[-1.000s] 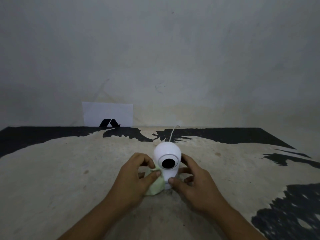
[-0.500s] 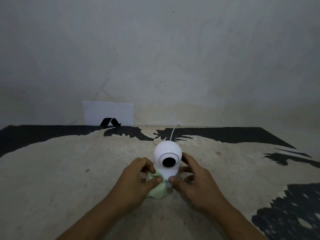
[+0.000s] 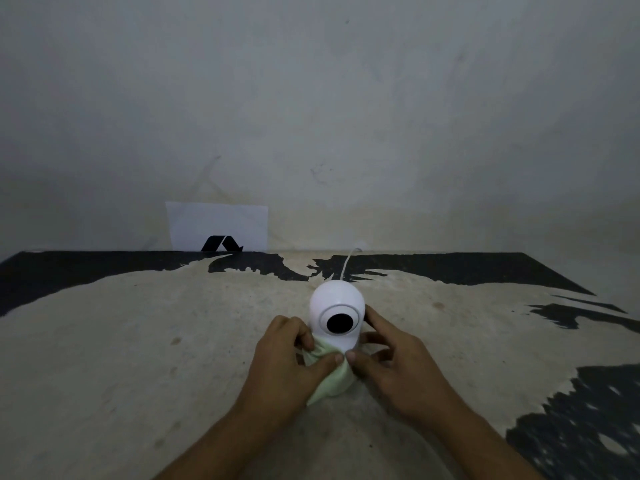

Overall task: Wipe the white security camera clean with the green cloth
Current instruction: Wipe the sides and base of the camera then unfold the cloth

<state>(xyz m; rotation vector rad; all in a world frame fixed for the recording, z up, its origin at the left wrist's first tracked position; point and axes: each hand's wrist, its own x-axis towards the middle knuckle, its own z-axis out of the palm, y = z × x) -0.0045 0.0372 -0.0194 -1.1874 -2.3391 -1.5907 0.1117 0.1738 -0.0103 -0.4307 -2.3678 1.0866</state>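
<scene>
The white security camera stands upright on the worn table, its round black lens facing me. My left hand pinches the pale green cloth and presses it against the camera's lower front and base. My right hand grips the camera's right side, with its thumb on the lower front touching the cloth. The cloth and both hands hide the base.
A thin white cable runs from behind the camera to the wall. A white card with a black logo leans against the wall at the back left. The tabletop is beige with black worn patches along its edges.
My left hand has slid the cloth from the camera's left side across to its lower front, where my two thumbs now meet. The camera has stayed in place.
</scene>
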